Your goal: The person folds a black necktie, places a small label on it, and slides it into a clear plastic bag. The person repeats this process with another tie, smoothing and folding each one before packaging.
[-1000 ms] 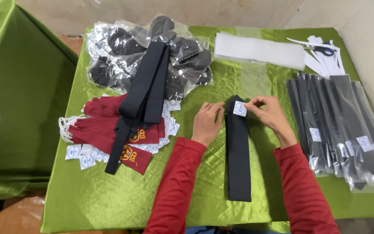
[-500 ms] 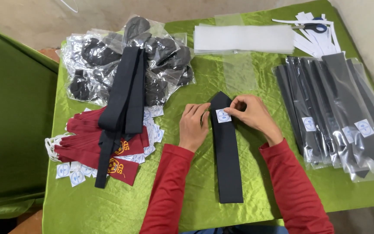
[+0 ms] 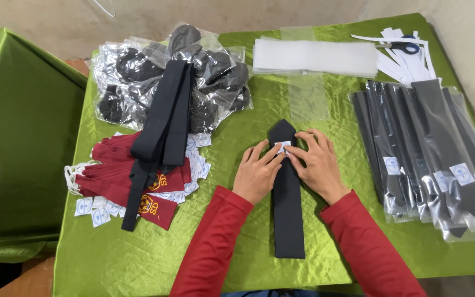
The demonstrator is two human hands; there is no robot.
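A black necktie (image 3: 288, 214) lies lengthwise on the green cloth-covered table (image 3: 116, 258), its pointed end away from me. A small round white sticker label (image 3: 282, 147) sits on the tie near the point. My left hand (image 3: 257, 173) and my right hand (image 3: 317, 165) rest on either side of the tie, and their fingertips press on the label. Both arms wear red sleeves.
Several black ties in clear sleeves (image 3: 435, 154) lie at the right. Dark red ties (image 3: 138, 181) with loose black ties (image 3: 160, 132) across them and white labels (image 3: 92, 209) lie at the left. Bagged black items (image 3: 138, 66), a stack of clear bags (image 3: 314, 55) and scissors (image 3: 405, 47) are at the back.
Both hands have flattened onto the tie and now press the white label down near its point. The view has shifted slightly.
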